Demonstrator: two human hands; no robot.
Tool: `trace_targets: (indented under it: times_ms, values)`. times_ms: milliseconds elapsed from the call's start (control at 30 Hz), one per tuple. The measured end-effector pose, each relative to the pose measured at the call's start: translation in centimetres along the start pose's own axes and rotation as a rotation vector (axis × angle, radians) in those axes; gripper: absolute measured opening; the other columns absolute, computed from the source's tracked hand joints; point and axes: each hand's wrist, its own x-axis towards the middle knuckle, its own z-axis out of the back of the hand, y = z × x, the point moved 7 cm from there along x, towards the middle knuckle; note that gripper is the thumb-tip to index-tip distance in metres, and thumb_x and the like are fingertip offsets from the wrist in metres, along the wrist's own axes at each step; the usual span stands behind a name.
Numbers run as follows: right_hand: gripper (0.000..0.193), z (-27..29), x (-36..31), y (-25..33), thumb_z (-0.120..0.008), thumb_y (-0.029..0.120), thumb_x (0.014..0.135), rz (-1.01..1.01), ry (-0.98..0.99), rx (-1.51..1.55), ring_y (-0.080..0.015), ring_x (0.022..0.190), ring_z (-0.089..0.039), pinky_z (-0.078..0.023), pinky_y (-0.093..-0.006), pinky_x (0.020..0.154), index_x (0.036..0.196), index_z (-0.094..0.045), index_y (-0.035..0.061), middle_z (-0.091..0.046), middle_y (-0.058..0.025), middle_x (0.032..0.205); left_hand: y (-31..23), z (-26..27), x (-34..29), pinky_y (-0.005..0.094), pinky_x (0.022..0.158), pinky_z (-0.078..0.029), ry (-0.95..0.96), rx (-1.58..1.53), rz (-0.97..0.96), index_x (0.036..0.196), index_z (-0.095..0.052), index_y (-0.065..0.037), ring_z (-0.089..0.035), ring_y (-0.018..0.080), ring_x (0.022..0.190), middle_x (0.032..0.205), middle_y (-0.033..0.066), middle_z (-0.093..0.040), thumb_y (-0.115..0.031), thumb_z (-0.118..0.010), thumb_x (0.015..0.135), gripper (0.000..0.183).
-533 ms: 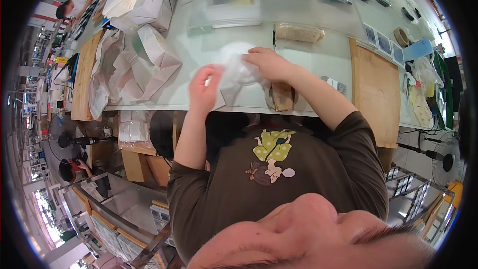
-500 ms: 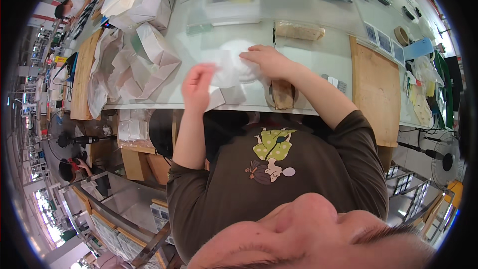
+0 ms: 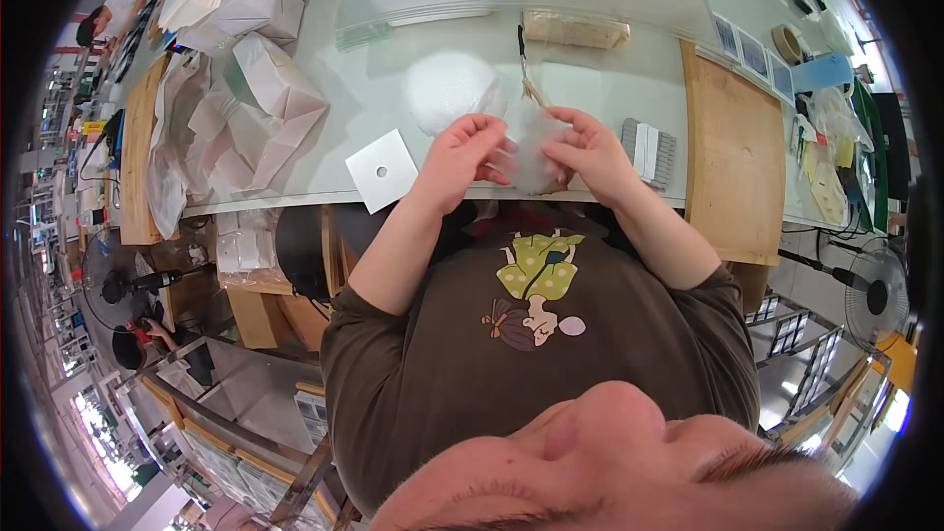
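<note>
Above the near edge of the table, a thin translucent white sheet [image 3: 537, 149] hangs between my two hands. My right hand [image 3: 596, 159] pinches its right side between thumb and fingers. My left hand [image 3: 464, 159] is at its left side, with fingers loosely curled and apart; blur hides whether they touch the sheet. Just beyond my left hand lies a rounded white pile [image 3: 447, 88] of soft, thin material. A white square card [image 3: 386, 173] with a small round hole lies left of my left hand. Behind the sheet is a thin tool [image 3: 524, 57] with a dark handle and tan end.
A brown wrapped block [image 3: 575, 29] lies farther back, beside clear stacked panels [image 3: 393, 28]. Crumpled white paper bags [image 3: 258, 103] fill the left side. A grey striped piece [image 3: 649, 153] lies right of my right hand, near a wooden board [image 3: 736, 152].
My left hand has moved right and my right hand closer to me, bringing the thin sheet off the pile's area. The square card and the pile now show more fully.
</note>
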Motion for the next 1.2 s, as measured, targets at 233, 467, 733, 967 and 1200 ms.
trace_targets:
  times_ms: [233,467,733,967,1200]
  values:
    - [0.048,2.3,-2.0,-1.9,-0.064,0.003,0.083,0.125,-0.217,-0.197,-0.0075,0.061,-0.056,-0.044,-0.0221,0.053,0.126,-0.044,-0.0013,-0.06,-0.0033,0.075,0.7,-0.3,1.8,0.0295,0.06,-0.047,-0.088,0.785,-0.343,0.108,-0.054,-0.001,-0.061,0.0145,0.067,0.071,0.0046,-0.061,-0.023,-0.067,0.084,0.034]
    - [0.041,2.8,-2.6,-2.1,-0.071,0.006,0.076,0.16,-0.305,-0.474,-0.0042,0.055,-0.049,-0.038,-0.0202,0.053,0.11,-0.05,0.0011,-0.052,0.0022,0.059,-0.5,-1.0,2.2,0.0286,0.06,-0.046,-0.165,1.059,-0.342,0.104,-0.057,-0.004,-0.057,0.0151,0.061,0.066,0.0032,-0.058,-0.027,-0.076,0.074,0.043]
    - [0.041,2.7,-2.5,-2.5,-0.072,0.009,0.075,0.172,-0.305,-0.511,-0.004,0.054,-0.045,-0.037,-0.0206,0.052,0.111,-0.053,0.0014,-0.051,0.0028,0.059,-0.5,-0.6,2.7,0.0298,0.059,-0.046,-0.184,1.111,-0.336,0.102,-0.058,-0.004,-0.058,0.0166,0.062,0.066,0.0032,-0.06,-0.032,-0.078,0.072,0.046]
    - [0.045,2.8,-2.5,-2.5,-0.072,0.01,0.076,0.176,-0.316,-0.564,-0.0051,0.054,-0.046,-0.039,-0.0217,0.053,0.116,-0.054,0.0027,-0.05,0.0025,0.059,-0.4,-0.8,2.8,0.0302,0.059,-0.045,-0.172,1.087,-0.329,0.102,-0.059,-0.004,-0.057,0.0173,0.061,0.067,0.0036,-0.06,-0.032,-0.078,0.071,0.046]
    - [0.051,4.4,-5.2,0.6,-0.074,0.02,0.075,0.48,-0.505,-0.937,-0.014,0.058,-0.05,-0.044,-0.0274,0.056,0.12,-0.055,0.0043,-0.053,-0.0032,0.071,-1.8,-1.8,0.4,0.0312,0.056,-0.044,-0.324,1.099,-0.78,0.102,-0.059,-0.006,-0.053,0.0204,0.06,0.086,0.0071,-0.057,-0.023,-0.081,0.069,0.043]
